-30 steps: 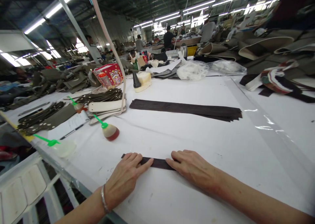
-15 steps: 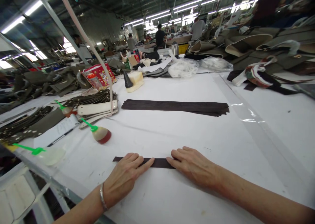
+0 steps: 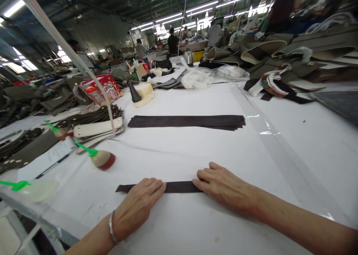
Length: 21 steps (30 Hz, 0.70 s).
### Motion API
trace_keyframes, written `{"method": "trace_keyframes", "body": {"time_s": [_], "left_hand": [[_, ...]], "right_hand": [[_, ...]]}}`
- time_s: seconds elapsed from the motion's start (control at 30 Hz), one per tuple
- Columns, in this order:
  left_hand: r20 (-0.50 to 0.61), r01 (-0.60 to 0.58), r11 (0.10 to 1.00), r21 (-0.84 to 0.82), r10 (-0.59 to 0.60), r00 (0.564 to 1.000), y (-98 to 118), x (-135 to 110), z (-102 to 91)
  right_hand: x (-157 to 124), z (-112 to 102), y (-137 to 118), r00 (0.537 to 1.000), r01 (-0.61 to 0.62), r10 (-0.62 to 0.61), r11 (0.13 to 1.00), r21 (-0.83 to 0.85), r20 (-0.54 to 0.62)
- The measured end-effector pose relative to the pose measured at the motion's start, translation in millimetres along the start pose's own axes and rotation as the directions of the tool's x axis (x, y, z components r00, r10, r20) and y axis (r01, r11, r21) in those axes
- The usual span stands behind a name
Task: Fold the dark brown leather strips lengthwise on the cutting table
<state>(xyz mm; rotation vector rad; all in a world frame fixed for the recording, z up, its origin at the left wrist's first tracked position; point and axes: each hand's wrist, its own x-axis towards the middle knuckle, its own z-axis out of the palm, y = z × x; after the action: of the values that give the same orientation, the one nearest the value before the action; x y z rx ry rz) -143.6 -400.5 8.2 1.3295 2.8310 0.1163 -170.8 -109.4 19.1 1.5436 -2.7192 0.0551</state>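
Observation:
A narrow dark brown strip (image 3: 180, 187) lies flat on the white table in front of me. My left hand (image 3: 139, 199), with a bracelet at the wrist, is closed over the strip's left part, and the strip's slanted tip sticks out beyond it. At the right end, my right hand (image 3: 225, 187) grips the strip with curled fingers; its palm hides that end. Farther back lies a fanned stack of similar dark strips (image 3: 184, 121), apart from both hands.
To the left stand squeeze bottles with green spouts (image 3: 103, 159), a notepad (image 3: 49, 159) and pale straps (image 3: 97, 127). A yellowish block (image 3: 144, 94) sits beyond the stack. Plastic bags (image 3: 197, 77) and heaped olive pieces (image 3: 265, 49) line the back. Several people are in the background.
My left forefinger, stretched along the strip before, now lies against the other fingers. More of the strip shows between my hands. The view has shifted slightly to the right.

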Motion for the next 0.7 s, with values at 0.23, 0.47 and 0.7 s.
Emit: {"method": "trace_keyframes", "body": {"time_s": [0.23, 0.47, 0.7], "left_hand": [[0.1, 0.054, 0.994, 0.09, -0.063, 0.993, 6, 13, -1.9], [0.153, 0.067, 0.984, 0.165, -0.092, 0.984, 15, 27, -5.9], [-0.039, -0.015, 0.988, 0.153, 0.021, 0.999, 15, 28, 7.1]], "right_hand": [[-21, 2, 10, 0.999, 0.007, -0.007, 1.0, 0.0, -0.033], [-39, 5, 16, 0.996, -0.025, 0.025, 1.0, 0.009, -0.085], [-53, 6, 21, 0.993, -0.021, 0.022, 1.0, 0.013, -0.119]]}}
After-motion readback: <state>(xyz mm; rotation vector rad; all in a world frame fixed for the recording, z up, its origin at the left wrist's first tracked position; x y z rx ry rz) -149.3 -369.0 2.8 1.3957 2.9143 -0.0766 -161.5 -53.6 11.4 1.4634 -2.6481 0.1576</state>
